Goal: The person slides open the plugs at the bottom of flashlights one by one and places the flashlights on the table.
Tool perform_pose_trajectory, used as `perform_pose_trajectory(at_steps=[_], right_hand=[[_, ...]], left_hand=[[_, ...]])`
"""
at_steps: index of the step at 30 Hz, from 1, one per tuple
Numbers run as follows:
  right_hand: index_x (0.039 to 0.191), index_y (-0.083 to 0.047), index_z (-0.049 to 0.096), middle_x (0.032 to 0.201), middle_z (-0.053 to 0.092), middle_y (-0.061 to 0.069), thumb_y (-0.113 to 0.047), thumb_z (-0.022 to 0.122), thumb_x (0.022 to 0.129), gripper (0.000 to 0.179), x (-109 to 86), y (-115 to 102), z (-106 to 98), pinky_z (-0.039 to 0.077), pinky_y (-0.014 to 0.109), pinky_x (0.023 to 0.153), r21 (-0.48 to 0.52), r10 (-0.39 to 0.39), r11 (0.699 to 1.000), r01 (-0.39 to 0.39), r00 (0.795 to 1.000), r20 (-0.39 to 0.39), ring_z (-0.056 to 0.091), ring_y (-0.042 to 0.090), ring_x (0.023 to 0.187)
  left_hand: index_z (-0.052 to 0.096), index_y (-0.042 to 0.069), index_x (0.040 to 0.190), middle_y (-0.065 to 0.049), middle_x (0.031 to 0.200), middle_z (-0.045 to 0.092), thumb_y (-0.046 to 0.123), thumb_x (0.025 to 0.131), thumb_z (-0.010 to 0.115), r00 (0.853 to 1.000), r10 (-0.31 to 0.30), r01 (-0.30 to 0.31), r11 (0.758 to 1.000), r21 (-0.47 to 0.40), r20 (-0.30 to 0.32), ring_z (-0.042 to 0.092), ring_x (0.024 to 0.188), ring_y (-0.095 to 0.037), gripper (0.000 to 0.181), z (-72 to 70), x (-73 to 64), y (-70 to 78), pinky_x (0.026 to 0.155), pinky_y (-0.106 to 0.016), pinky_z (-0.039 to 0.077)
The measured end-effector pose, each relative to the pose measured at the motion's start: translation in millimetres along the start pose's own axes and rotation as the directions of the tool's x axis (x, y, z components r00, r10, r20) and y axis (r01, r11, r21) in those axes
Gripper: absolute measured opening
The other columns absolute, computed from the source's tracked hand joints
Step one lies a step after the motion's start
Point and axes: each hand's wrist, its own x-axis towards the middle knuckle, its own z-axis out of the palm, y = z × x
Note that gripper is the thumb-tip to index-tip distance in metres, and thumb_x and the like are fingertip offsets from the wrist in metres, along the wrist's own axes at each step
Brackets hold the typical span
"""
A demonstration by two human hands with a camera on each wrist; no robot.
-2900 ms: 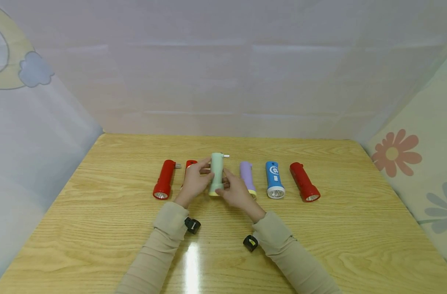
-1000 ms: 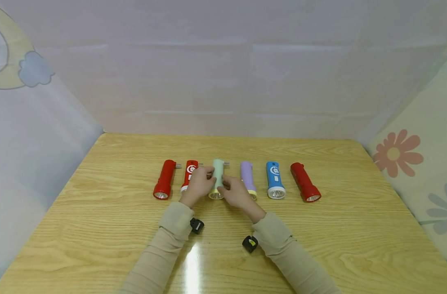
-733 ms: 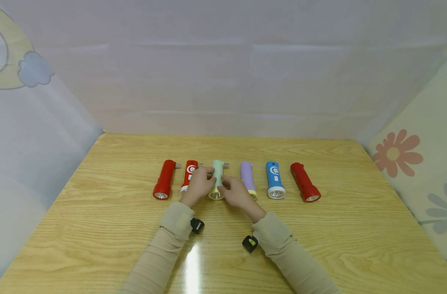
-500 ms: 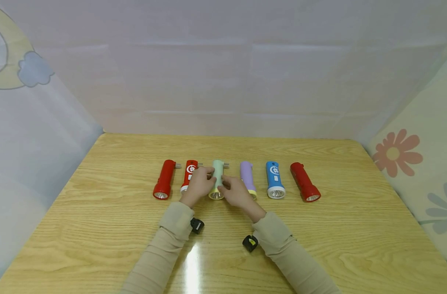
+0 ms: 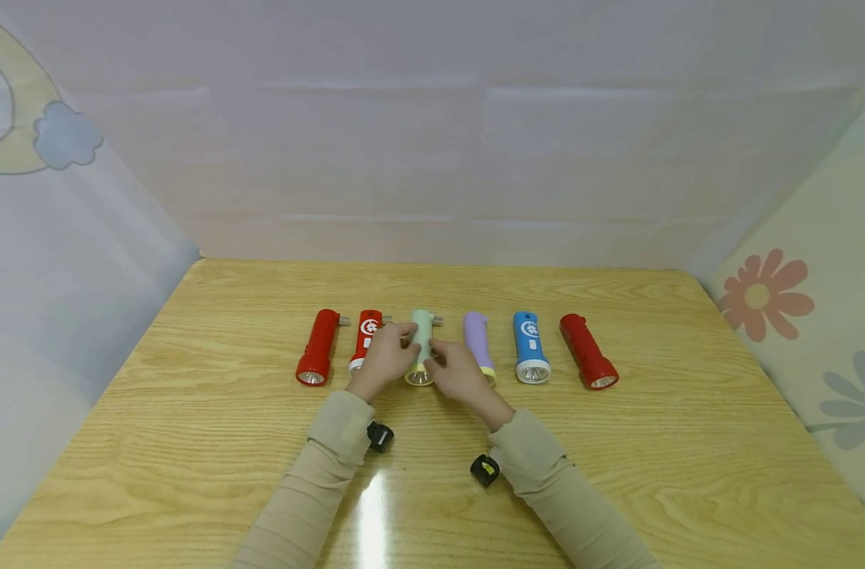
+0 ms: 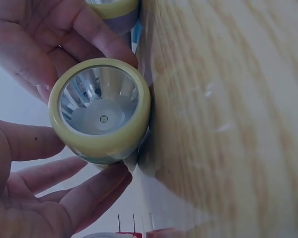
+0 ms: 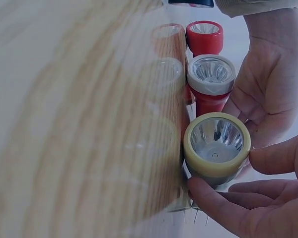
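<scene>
A pale green flashlight with a yellow rim lies on the table, its lens toward me and its plug prongs sticking out to the right at the far end. My left hand holds its body from the left, thumb and fingers on either side in the left wrist view. From the right, my right hand pinches the head; in the right wrist view its thumb touches the yellow rim and a finger lies under it. Left of it is a red flashlight with a white rim, partly behind my left hand; a purple flashlight lies to the right.
A plain red flashlight with prongs out lies at the row's left end. Farther right are a blue flashlight and another red one. The wooden table meets a cloth wall behind.
The green flashlight was held higher with its lens turned down; both hands have lowered it onto the table, lens forward, in line with the others. Over the last second it stays still.
</scene>
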Motion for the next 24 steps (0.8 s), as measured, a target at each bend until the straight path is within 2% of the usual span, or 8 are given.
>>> perform_pose_trajectory(at_steps=[7,12,15,19,24], right_hand=[[0.125,0.013,0.046,0.118,0.054,0.026,-0.001,0.054,0.088,0.041,-3.2,-2,-3,0.048,0.042,0.084,-0.037,-0.008,0.999,0.007,1.000,-0.028,0.058,0.034,0.100],[0.120,0.011,0.052,0.115,0.057,0.025,-0.002,0.056,0.086,0.037,-8.9,-7,-7,0.050,0.039,0.080,-0.033,-0.011,0.999,0.007,0.995,-0.101,0.060,0.034,0.097],[0.115,0.010,0.056,0.111,0.059,0.024,0.000,0.057,0.086,0.031,-13.0,-10,-11,0.051,0.038,0.079,-0.013,-0.032,0.999,0.030,0.989,-0.146,0.061,0.033,0.094],[0.109,0.009,0.059,0.105,0.062,0.021,0.000,0.057,0.086,0.025,-18.4,-11,-17,0.051,0.036,0.079,0.033,-0.020,0.999,0.027,0.984,-0.179,0.062,0.030,0.092],[0.097,0.005,0.062,0.091,0.065,0.015,0.001,0.062,0.083,0.014,-26.0,-10,-25,0.052,0.034,0.073,0.053,-0.053,0.996,0.067,0.969,-0.241,0.063,0.025,0.084]], left_hand=[[0.055,-0.004,0.122,-0.020,0.119,0.056,0.006,0.086,0.059,1.000,-0.007,0.006,1.000,-0.023,-0.017,0.058,0.102,-0.032,0.038,-2.0,-3.7,2.8,0.082,-0.040,0.049],[0.057,0.000,0.121,-0.018,0.121,0.055,0.009,0.087,0.059,0.998,-0.016,0.010,0.996,-0.086,-0.060,0.057,0.104,-0.031,0.035,-5.8,-8.1,5.6,0.083,-0.039,0.049],[0.059,0.000,0.117,-0.016,0.118,0.056,0.010,0.088,0.059,0.997,0.003,-0.014,0.991,-0.134,-0.081,0.057,0.104,-0.030,0.031,-9.5,-10.9,8.1,0.083,-0.039,0.049],[0.060,-0.001,0.112,-0.014,0.109,0.060,0.011,0.089,0.058,0.995,0.038,-0.056,0.980,-0.190,-0.094,0.058,0.100,-0.028,0.026,-15.1,-15.1,12.8,0.081,-0.038,0.049],[0.063,0.000,0.101,-0.010,0.097,0.063,0.011,0.088,0.059,0.989,0.077,-0.102,0.972,-0.210,-0.126,0.059,0.090,-0.025,0.017,-19.3,-20.6,18.7,0.079,-0.036,0.049]])
